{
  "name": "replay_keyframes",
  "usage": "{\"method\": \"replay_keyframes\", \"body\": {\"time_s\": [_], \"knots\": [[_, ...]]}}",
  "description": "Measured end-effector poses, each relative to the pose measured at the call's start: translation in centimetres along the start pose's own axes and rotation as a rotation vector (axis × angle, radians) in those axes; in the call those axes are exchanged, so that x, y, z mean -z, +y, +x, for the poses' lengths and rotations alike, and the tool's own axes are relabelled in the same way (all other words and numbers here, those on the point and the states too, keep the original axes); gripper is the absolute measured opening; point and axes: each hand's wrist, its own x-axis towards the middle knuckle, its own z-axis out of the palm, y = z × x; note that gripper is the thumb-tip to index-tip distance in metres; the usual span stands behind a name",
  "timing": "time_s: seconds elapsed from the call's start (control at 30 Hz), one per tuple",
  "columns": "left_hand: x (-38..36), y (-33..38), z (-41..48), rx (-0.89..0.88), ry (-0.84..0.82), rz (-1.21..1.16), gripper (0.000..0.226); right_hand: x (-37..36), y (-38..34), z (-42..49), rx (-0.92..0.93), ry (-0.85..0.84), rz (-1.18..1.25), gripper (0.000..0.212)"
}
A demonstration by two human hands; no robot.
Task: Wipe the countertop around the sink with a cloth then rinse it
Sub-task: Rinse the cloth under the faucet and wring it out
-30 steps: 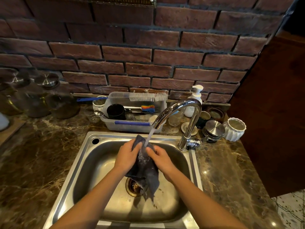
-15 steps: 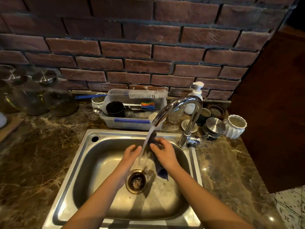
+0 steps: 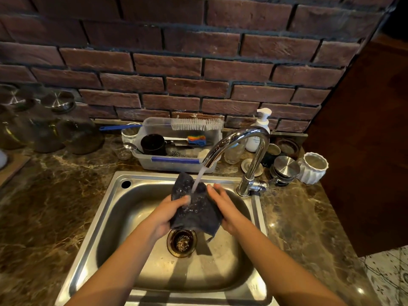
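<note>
A dark wet cloth (image 3: 196,212) is spread between both hands above the steel sink (image 3: 141,195), over the drain strainer (image 3: 182,242). My left hand (image 3: 169,214) grips its left edge, and my right hand (image 3: 225,209) holds its right side. Water runs from the chrome faucet (image 3: 238,140) onto the top of the cloth. The brown marble countertop (image 3: 50,206) surrounds the sink.
Behind the sink sits a plastic caddy (image 3: 176,164) with a bottle brush, a black cup and scrubbers. A soap pump (image 3: 258,133), steel lids (image 3: 287,167) and a white ribbed cup (image 3: 313,167) stand at the back right. Glass jars (image 3: 55,127) line the back left.
The cloth hung bunched from my right hand half a second ago; now my left hand has taken hold again and the cloth is spread wide under the stream.
</note>
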Motion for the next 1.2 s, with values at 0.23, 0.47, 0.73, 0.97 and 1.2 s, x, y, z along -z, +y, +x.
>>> {"method": "replay_keyframes", "body": {"time_s": [0.23, 0.47, 0.73, 0.97, 1.2], "knots": [[-1.1, -1.0, 0.3, -0.289, 0.111, 0.239, 0.046, -3.4, 0.4, 0.2, 0.45, 0.07, -0.433, 0.03], [-2.4, -2.8, 1.1, -0.566, 0.38, 0.631, 0.022, -4.9, 2.0, -0.6, 0.517, 0.193, -0.4, 0.007], [-2.3, -2.3, 1.9, -0.544, 0.338, 0.871, 0.029, -4.5, 2.2, -0.5, 0.392, 0.296, -0.518, 0.021], [0.4, -1.6, 0.9, -0.816, 0.167, 1.263, 0.04, -0.8, 1.7, -0.7, 0.371, -0.013, -0.467, 0.027], [2.5, -1.1, 1.9, -1.15, -0.075, 1.565, 0.057, 1.1, 1.9, -0.1, 0.615, -0.083, -1.033, 0.056]]}}
